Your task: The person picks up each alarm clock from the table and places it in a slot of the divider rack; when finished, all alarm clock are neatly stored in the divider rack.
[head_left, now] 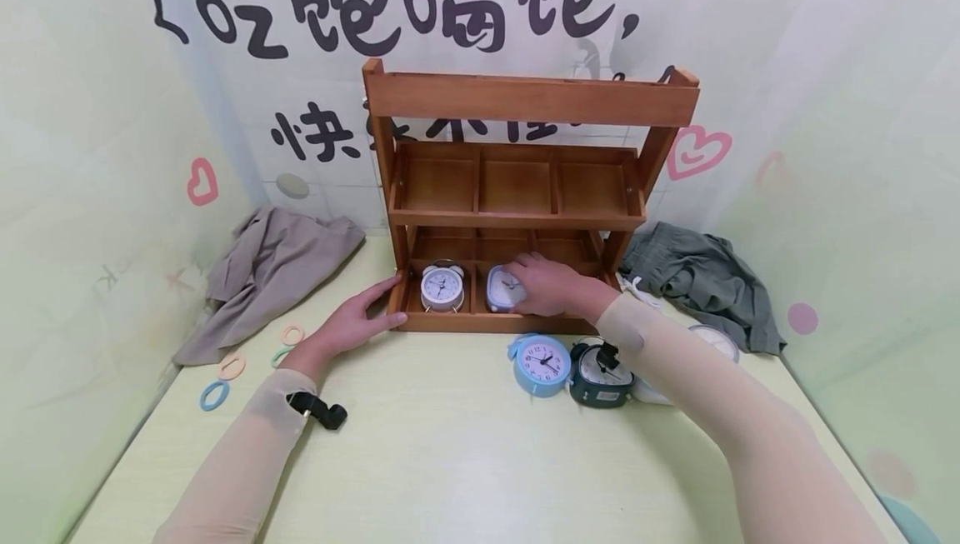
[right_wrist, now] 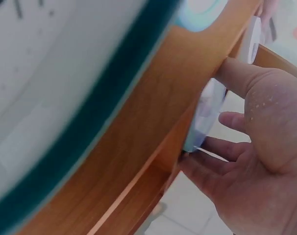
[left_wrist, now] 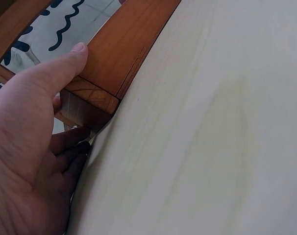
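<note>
A brown wooden shelf (head_left: pixel 525 100) with divided trays stands at the back of the table. At its lower left corner my left hand (head_left: pixel 352 327) grips the frame, the thumb (left_wrist: pixel 65 68) over the front board and the other fingers behind the post. A pale blue alarm clock (head_left: pixel 499 292) stands in the bottom tray's middle compartment. My right hand (head_left: pixel 551 284) holds it by its right side and covers part of its face. To its left, a white twin-bell alarm clock (head_left: pixel 442 287) stands upright in the left compartment.
Before the shelf stand a round blue alarm clock (head_left: pixel 542 365), a dark green one (head_left: pixel 600 386) and a white one (head_left: pixel 716 340) partly behind my right forearm. A taupe cloth (head_left: pixel 277 277) and several coloured rings (head_left: pixel 214 395) lie left, a grey-green cloth (head_left: pixel 697 277) right.
</note>
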The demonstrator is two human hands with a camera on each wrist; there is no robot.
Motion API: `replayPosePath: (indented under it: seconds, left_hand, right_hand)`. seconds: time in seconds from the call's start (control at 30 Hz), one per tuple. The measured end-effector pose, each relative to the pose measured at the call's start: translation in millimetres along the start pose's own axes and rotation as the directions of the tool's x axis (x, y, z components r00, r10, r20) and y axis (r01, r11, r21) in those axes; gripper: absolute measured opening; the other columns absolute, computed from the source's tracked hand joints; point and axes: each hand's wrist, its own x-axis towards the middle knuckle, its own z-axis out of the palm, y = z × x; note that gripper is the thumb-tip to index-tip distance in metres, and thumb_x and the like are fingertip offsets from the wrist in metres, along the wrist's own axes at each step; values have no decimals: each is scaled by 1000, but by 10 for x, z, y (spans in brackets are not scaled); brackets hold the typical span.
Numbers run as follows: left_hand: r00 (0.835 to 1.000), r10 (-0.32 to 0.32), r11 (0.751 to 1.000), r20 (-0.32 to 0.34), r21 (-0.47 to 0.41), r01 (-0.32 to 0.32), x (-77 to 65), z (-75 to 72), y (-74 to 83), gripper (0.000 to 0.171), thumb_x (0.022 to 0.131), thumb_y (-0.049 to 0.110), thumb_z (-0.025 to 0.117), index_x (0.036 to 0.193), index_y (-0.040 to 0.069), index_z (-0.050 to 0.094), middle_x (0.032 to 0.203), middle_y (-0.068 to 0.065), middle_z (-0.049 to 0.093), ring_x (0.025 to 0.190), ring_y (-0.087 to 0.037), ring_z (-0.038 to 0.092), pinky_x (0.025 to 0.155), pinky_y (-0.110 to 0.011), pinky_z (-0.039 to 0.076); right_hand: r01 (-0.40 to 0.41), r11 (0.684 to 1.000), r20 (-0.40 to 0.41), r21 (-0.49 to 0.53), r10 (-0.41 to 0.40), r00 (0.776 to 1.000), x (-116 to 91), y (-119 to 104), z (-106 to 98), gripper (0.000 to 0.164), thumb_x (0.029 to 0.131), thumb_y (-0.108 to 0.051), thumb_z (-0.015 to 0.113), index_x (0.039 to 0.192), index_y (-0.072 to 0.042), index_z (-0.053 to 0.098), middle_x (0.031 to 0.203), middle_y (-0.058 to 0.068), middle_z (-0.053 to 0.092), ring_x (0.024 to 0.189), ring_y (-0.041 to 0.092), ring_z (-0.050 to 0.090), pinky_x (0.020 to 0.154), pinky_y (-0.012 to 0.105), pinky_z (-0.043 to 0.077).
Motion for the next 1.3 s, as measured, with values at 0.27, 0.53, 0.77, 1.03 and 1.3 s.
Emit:
replayPosePath:
  seconds: [0.27,0.53,0.77,1.03,1.3]
  left_hand:
    - [1000,5,1000,0,-4,-5,-6,-4,28,87,102,54,80,176,33,38,180,-4,36,167,-36,28,135,-61,22]
    - [1000,-1,1000,4,3,1,-8,-8,33,87,103,55,79,176,33,37,181,-2,35,167,-35,27,135,-62,22]
    - [1000,1,1000,3,-3,-1,-4,2,13,86,103,55,79,176,34,37,181,-3,34,168,-36,26,135,-62,21]
    - [1000,-4,1000,3,-1,4,-5,10,-7,87,103,55,79,176,34,37,181,-1,34,168,-36,26,135,-62,21]
    - [1000,-6,1000,4,8,6,-3,4,2,86,103,55,78,176,33,37,181,0,33,168,-37,26,135,-63,21]
  right_hand:
    - [33,988,-52,151,-26,998,-457,-135,-228,80,102,-47,83,167,-12,51,167,16,48,149,36,49,120,56,50]
    - [113,968,-37,225,-108,993,-982,-248,-207,78,101,-56,81,163,-15,56,161,9,54,142,30,55,114,53,56]
    - [158,948,-73,276,-143,987,-1317,-278,-4,78,98,-57,84,161,-17,59,151,5,58,128,25,60,105,49,59]
    - [114,956,-40,269,-107,993,-1373,-283,231,87,92,-57,91,162,-16,58,155,8,54,128,26,61,105,50,58]
    - [99,966,-10,239,-100,995,-1282,-266,366,94,92,-55,91,165,-11,52,161,8,53,144,29,53,118,53,51]
